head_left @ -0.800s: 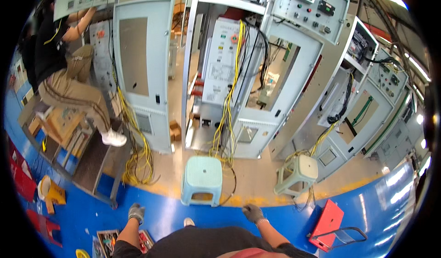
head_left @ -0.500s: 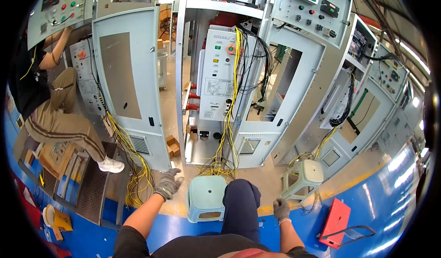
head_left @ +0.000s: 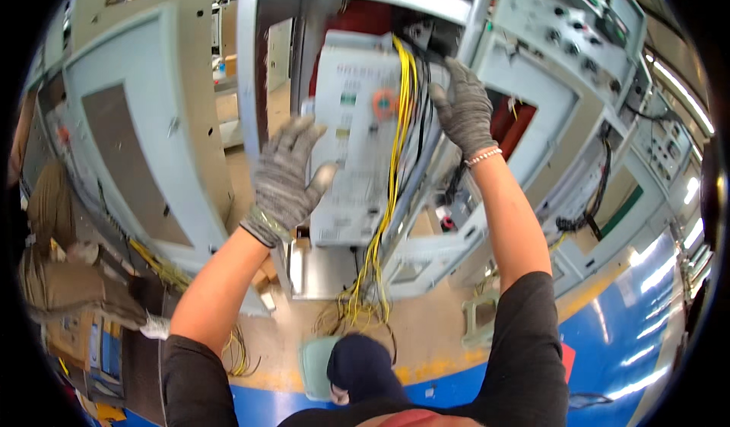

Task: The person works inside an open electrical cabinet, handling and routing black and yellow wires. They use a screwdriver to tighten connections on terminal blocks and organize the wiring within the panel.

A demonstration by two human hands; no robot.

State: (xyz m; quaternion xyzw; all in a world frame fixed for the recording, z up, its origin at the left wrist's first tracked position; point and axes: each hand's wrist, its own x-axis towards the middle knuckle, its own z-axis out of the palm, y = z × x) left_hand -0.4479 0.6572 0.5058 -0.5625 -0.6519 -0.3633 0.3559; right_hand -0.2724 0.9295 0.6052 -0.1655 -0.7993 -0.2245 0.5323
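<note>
My left hand [head_left: 287,174], in a grey knit glove, is raised with fingers spread before the left side of a grey-white equipment panel [head_left: 348,146]. Nothing is in it. Gloved the same way, my right hand [head_left: 465,111] is up at the panel's right, fingers stretched, beside black cables [head_left: 423,115]. Whether it touches them or the cabinet frame, I cannot tell. Down the panel hangs a bundle of yellow wires [head_left: 403,123], passing an orange round knob [head_left: 384,104] and ending in a tangle on the floor. Motion blurs the panel.
A pale green stool [head_left: 318,366] stands by my leg. Cabinet doors hang ajar at left [head_left: 137,138] and right [head_left: 525,85]. Another person's trousered leg [head_left: 76,282] is at far left, near a dark step [head_left: 141,358]. A second stool [head_left: 479,317] is at right.
Both hands have risen from low beside my legs to the panel's height. I have moved closer to the cabinet, and the panel looks larger. The first stool is now lower in view.
</note>
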